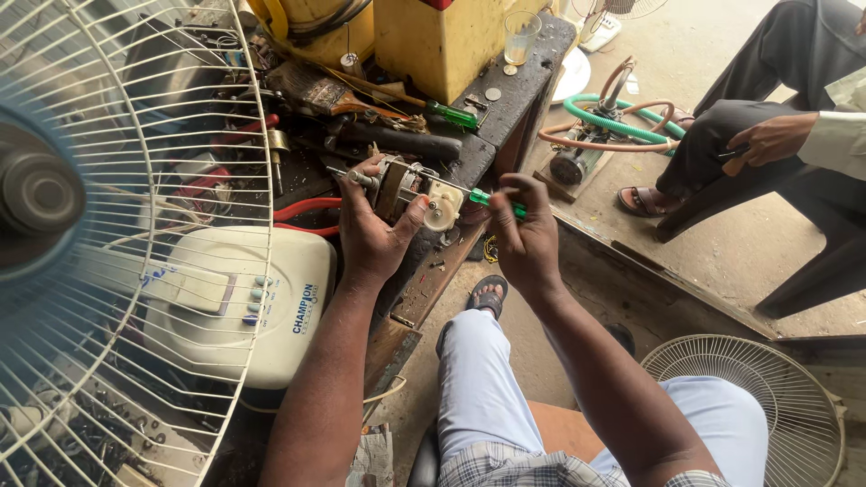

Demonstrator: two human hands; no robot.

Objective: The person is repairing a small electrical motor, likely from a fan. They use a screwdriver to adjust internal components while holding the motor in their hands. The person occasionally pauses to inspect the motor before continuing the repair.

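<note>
Nearest to lens: wire fan guard [135,271] fills the left of the view, with its dark hub [36,191] at the far left edge.
Behind the guard: white fan base [271,316] with a row of push buttons lies on the bench.
Left hand [372,230]: I clamp it around the fan motor [406,191], thumb pressed to the cream gear housing on the motor's right side, fingers wrapped over the top.
Motor position: held just above the dark workbench edge [505,108], its shaft pointing left, in the middle of the view.
Right hand [525,236]: fingers pinched together on the green-handled screwdriver [492,200].
Screwdriver: its thin shank runs left from my fingers to the top of the motor; whether the tip sits in a screw I cannot tell.
Bench clutter: second green screwdriver [451,114], a worn paintbrush [316,90], red-handled pliers [307,216] and loose parts lie behind the motor.
Bench, far end: yellow box [433,36] with a clear drinking glass [520,36] beside it.
Below my arms: my pale trousers [487,388] and one sandalled foot [488,296] on the floor.
Lower right: second round fan guard [749,406] lies flat on the floor.
Upper right: another person sits in dark trousers, one hand [771,140] resting on the knee.
Floor near that person: green hose [622,122] coiled by a small motor [573,162].
</note>
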